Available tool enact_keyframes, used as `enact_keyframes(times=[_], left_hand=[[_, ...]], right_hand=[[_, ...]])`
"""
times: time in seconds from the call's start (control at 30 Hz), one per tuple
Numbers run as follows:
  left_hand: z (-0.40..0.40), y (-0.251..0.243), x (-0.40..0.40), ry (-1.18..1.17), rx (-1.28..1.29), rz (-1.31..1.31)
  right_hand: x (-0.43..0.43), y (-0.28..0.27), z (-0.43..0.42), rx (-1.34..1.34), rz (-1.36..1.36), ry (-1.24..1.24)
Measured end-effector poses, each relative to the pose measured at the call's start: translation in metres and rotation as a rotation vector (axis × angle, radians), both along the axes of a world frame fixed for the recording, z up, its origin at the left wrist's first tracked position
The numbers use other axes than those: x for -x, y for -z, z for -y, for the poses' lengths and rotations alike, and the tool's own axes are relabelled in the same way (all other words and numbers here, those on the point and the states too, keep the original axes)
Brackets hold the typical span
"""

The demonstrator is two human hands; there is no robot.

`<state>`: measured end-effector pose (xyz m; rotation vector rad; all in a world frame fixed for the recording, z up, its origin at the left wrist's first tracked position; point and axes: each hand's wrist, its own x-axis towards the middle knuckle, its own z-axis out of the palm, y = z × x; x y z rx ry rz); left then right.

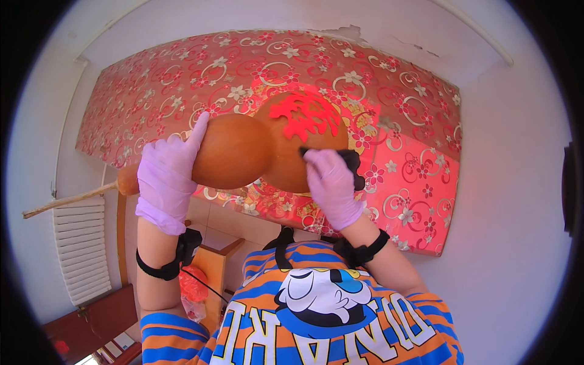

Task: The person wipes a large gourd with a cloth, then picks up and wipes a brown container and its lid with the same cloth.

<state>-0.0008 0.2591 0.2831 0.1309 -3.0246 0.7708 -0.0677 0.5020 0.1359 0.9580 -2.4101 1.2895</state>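
Note:
A large brown bottle gourd (232, 150) lies on its side, its thin dried stem pointing left. My left hand (166, 182), in a thin purple glove, grips its neck, the index finger extended along the upper bulb. On the wide bulb at the right is a bright red cut-out decoration (305, 114). My right hand (331, 182), gloved the same way and slightly blurred, is at the lower part of the wide bulb with its fingers closed on a black cloth (352, 164). A dark tip of it shows at the fingertips, beside the gourd's surface.
The gourd rests over a table with a red floral cover (410, 196). A white wall (502, 182) stands at the right, a white radiator (82, 251) at the left. Near my left forearm is a wooden stand (212, 273) with a red plastic bag (194, 283).

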Motion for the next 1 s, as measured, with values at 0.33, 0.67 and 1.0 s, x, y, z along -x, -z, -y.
enact_keyframes(times=[0.33, 0.67, 1.0], left_hand=[[0.0, 0.001, 0.003, -0.04, 0.094, 0.035], [-0.051, 0.026, 0.021, 0.211, -0.578, -0.134], [-0.07, 0.083, 0.08, 0.05, -0.426, -0.146]], right_hand=[[0.019, -0.001, 0.002, 0.175, 0.043, 0.039], [0.029, -0.001, 0.017, 0.065, -0.084, -0.008], [0.023, -0.003, 0.016, 0.04, -0.078, -0.032]])
